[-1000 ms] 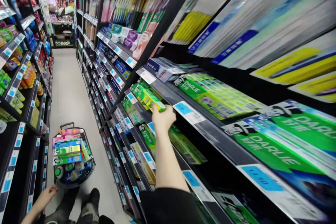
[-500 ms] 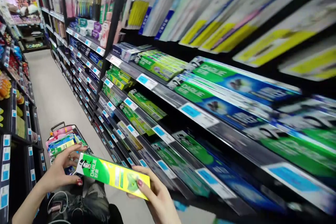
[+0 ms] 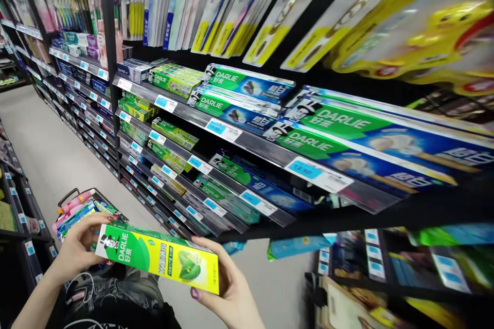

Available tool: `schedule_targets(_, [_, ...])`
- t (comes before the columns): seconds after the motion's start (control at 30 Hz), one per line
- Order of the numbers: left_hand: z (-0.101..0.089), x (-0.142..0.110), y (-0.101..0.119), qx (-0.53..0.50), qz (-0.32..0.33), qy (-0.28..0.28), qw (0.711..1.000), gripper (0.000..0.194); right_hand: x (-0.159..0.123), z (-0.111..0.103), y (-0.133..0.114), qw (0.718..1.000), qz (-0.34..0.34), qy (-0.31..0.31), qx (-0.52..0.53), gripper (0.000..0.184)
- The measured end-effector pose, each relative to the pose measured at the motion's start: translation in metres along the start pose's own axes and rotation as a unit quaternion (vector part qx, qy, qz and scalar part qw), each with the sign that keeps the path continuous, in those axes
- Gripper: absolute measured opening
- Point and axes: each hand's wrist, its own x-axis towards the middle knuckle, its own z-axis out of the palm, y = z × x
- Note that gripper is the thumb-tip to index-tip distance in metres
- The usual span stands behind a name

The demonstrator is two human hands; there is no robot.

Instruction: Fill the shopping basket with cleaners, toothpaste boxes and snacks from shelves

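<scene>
A green and yellow Darlie toothpaste box [image 3: 158, 259] spans my two hands, tilted with its right end lower. My left hand [image 3: 79, 239] is closed at the box's left end, fingers over the top edge and thumb near the lower corner. Around the right end, my right hand [image 3: 233, 280] is closed, its thumb along the bottom edge and fingers behind the top. The printed front and part of the top face show. Beyond my left hand stands a basket or cart with a dark handle [image 3: 68, 196], filled with packages, among them a pink tube [image 3: 77, 200].
Shelves with price tags [image 3: 320, 175] run along my right, stacked with toothpaste boxes [image 3: 235, 82]. Toothbrush packs [image 3: 231, 10] hang above them. A grey floor aisle [image 3: 42, 133] stretches ahead, with another shelf [image 3: 17, 190] on the left.
The view has swung to the right, showing more shelves there. The box has turned slightly, so more of its top shows. My left hand has closed onto its left end.
</scene>
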Motion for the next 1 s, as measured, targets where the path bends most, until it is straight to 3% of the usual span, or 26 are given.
schedule_targets(0.23, [-0.009, -0.001, -0.007, 0.006, 0.0, -0.027, 1.0, 0.053, -0.005, 0.004, 0.002, 1.0, -0.008, 0.009, 0.01, 0.054])
schedule_targets(0.47, [-0.014, 0.002, -0.007, -0.054, -0.078, -0.042, 0.995, 0.059, -0.005, 0.015, -0.002, 0.999, -0.003, -0.009, 0.043, 0.052])
schedule_targets(0.67, [-0.014, 0.017, -0.042, -0.076, -0.157, -0.088, 0.981, 0.056, -0.004, 0.052, -0.016, 0.99, -0.095, 0.099, -0.015, 0.045])
schedule_targets(0.83, [0.006, 0.019, -0.074, -0.132, -0.221, -0.087, 0.962, 0.062, 0.0, 0.076, -0.018, 0.97, -0.173, 0.044, -0.168, 0.047])
schedule_targets(1.0, [0.019, 0.017, -0.073, -0.132, -0.219, -0.087, 0.963, 0.056, -0.001, 0.088, -0.019, 0.94, -0.268, 0.016, -0.213, 0.061])
